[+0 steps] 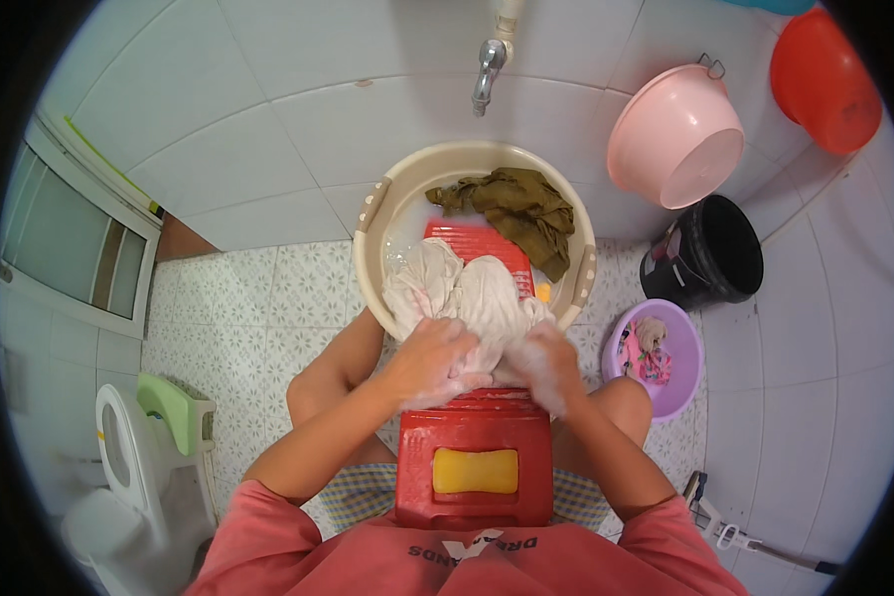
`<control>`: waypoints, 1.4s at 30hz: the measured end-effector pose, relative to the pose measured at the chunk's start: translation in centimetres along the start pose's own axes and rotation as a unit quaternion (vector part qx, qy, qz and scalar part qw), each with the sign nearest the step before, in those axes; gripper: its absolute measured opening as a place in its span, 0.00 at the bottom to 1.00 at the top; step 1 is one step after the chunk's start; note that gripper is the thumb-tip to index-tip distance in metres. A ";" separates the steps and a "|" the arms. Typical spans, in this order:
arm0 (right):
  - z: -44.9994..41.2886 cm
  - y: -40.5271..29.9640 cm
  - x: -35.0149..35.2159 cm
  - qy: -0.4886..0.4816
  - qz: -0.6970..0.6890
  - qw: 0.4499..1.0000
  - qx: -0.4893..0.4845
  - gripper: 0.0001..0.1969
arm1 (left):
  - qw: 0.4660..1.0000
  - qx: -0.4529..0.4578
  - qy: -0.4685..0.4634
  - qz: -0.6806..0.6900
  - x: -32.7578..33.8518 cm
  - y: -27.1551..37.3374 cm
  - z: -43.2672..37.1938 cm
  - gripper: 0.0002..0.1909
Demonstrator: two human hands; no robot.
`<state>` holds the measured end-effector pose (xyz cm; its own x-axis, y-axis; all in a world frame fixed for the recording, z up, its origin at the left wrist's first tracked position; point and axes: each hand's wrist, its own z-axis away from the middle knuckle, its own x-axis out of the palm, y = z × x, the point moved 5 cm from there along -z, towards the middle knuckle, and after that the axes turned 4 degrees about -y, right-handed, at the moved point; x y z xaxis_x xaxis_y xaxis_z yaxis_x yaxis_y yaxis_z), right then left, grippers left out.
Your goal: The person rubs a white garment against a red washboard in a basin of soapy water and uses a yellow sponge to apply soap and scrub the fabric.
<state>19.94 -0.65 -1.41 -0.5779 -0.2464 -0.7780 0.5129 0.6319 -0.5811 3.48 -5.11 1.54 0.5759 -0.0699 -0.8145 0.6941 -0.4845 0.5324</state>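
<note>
A wet white cloth (484,290) is bunched over a red plastic washboard (484,242), which leans into a cream plastic basin (379,294). My left hand (436,361), covered in suds, grips the near left part of the cloth. On the right my right hand (544,365) presses on the same cloth; it is blurred and foamy, and its fingertips are partly hidden. A yellow bar of soap (475,471) lies in the recess at the washboard's near end. Inside the basin, an olive-brown garment (529,212) rests in cloudy water at the back right.
A chrome tap (487,74) juts from the tiled wall above the basin. To the right stand a purple tub (689,357) with clothes and a black bucket (715,253). A pink basin (678,138) hangs there. A white toilet (153,477) and green stool (171,410) are on the left.
</note>
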 end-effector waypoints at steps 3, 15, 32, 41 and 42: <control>-0.7 -0.3 2.7 -0.017 0.117 0.993 -0.016 0.10 | 0.990 -0.086 0.003 -0.108 2.7 -1.2 0.6 0.16; -2.1 -0.8 3.2 -0.086 0.055 0.994 0.048 0.05 | 0.989 -0.047 -0.040 -0.136 3.0 -3.0 -0.3 0.14; -0.7 -1.9 2.7 -0.112 0.008 0.992 0.057 0.05 | 0.979 -0.044 0.031 -0.196 3.4 -1.3 0.5 0.11; -11.8 3.4 6.2 -0.021 0.219 0.972 0.082 0.05 | 0.932 -0.240 0.002 -0.270 5.0 -10.7 -7.1 0.08; -11.6 3.1 6.9 -0.020 0.211 0.974 0.083 0.06 | 0.928 -0.228 0.040 -0.292 4.9 -11.2 -6.8 0.07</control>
<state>10.20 8.16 -5.84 -0.2696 -0.0202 -0.9628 0.7973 0.5561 -0.2349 1.49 5.84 -6.84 0.0620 0.1617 -0.9849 0.9980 0.0019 0.0632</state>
